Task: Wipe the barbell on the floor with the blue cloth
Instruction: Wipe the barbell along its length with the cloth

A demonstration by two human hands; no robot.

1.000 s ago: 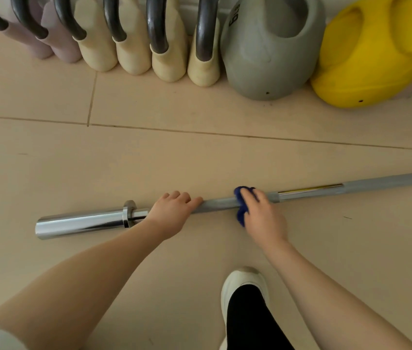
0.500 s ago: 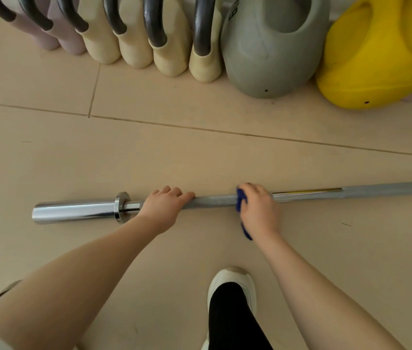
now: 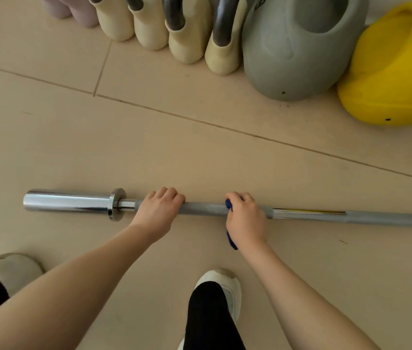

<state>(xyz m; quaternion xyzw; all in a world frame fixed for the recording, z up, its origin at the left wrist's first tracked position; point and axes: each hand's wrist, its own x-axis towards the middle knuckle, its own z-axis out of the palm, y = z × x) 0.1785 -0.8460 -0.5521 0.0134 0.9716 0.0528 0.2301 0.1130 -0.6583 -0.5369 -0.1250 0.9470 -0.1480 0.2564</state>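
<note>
Left hand (image 3: 158,213) grips the long grey steel barbell (image 3: 351,217); right hand (image 3: 246,219) clasps the blue cloth (image 3: 229,205) around it, with grey (image 3: 295,46) and yellow kettlebells (image 3: 396,72) well behind.

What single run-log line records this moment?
left hand: grips barbell | right hand: holds blue cloth on bar | barbell: on floor

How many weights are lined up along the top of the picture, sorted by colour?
Cream kettlebells with dark handles: 4
Pale pink weights, cropped at the top edge: 2
Large grey kettlebell: 1
Large yellow kettlebell: 1
Total: 8
</note>
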